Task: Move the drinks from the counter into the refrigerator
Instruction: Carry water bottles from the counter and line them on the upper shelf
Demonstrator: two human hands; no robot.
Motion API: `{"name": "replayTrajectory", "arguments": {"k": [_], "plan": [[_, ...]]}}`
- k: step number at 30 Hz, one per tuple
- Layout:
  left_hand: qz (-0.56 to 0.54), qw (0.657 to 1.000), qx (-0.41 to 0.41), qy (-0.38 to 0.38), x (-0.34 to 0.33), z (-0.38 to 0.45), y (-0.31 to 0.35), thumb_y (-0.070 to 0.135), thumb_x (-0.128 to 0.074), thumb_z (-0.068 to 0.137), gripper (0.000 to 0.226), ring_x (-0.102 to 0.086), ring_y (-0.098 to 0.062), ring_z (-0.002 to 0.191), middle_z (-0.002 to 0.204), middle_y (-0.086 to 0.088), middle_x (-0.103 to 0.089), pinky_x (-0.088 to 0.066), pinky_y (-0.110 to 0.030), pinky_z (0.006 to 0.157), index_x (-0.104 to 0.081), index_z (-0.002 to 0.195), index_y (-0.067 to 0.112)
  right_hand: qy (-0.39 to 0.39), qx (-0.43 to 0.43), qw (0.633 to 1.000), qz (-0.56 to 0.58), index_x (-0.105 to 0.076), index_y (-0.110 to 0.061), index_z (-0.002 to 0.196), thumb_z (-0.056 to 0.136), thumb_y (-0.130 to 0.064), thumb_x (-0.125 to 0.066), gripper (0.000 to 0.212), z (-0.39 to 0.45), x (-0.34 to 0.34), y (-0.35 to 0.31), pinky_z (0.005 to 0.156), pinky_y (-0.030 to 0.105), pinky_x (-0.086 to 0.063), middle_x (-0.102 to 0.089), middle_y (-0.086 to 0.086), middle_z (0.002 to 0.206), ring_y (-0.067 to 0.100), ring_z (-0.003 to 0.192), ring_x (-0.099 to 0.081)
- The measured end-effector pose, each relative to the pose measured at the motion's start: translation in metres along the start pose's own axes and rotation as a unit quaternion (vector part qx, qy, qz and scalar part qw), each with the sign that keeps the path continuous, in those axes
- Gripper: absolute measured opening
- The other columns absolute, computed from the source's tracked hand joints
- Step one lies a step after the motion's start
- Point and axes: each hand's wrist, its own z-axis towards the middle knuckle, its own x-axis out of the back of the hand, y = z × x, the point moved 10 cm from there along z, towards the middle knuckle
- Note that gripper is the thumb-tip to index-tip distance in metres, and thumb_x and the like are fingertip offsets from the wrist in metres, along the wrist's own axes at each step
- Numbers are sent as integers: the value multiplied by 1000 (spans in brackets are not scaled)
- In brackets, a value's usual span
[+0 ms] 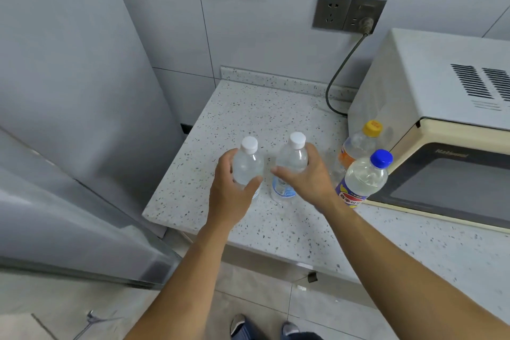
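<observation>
Risk: left hand (230, 188) and right hand (306, 176) each curl round a white-capped bottle (248, 163), (291, 163) mid-frame on table (248, 107); right wrist could topple blue-capped bottle (364, 176) beside it.

Clear glossy plastic water bottles (248, 165) stand on a speckled, smooth stone counter (248, 107); the refrigerator (69, 91) at left looks matt grey.

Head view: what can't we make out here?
- Refrigerator: interior unseen; only grey outer panels show, cut off at the left edge.
- Left white-capped bottle: label hidden by the left hand.
- Microwave: right part cut off by the frame edge.
- Yellow-capped bottle: lower body hidden behind the blue-capped bottle.
</observation>
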Motion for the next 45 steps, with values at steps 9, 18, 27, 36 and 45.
{"name": "replayTrajectory", "arguments": {"k": [9,18,27,36,45], "plan": [[-32,992,107,-51,-27,4,-60,47,-81,70,72,-56,0,107,116,24,-56,-43,-16,75,-40,129,46,-54,-46,997,27,-43,-54,111,66,-42,-88,64,-9,-20,64,62,7,-48,-59,-26,107,-5,95,-59],[-248,943,215,58,-11,-91,-98,56,-82,61,69,-68,-20,111,117,2,-72,-53,-45,98,-63,122,29,-148,-68,979,126,-67,-31,102,73,-29,-86,34,-65,-18,88,66,17,-56,-76,-13,94,7,86,-73],[-336,889,305,63,12,-252,-124,56,-91,55,89,-68,-30,110,120,-12,-71,-57,-33,82,-59,127,15,-327,-192,885,269,-67,-9,115,71,-25,-75,47,-160,-83,118,79,38,-59,-74,18,104,32,94,-72],[-386,831,357,180,76,-384,-152,48,-82,69,73,-70,-35,104,118,-21,-70,-59,-37,77,-60,128,11,-512,-148,834,140,-62,-12,124,63,-39,-80,69,-277,-183,87,86,46,-59,-75,11,109,33,99,-72],[-428,765,333,348,193,-498,-190,40,-67,83,56,-74,-34,92,108,-22,-73,-59,-36,67,-63,125,4,-579,-120,802,81,-66,-17,116,71,-32,-76,49,-397,-308,34,92,52,-56,-75,12,108,34,100,-72]]}}
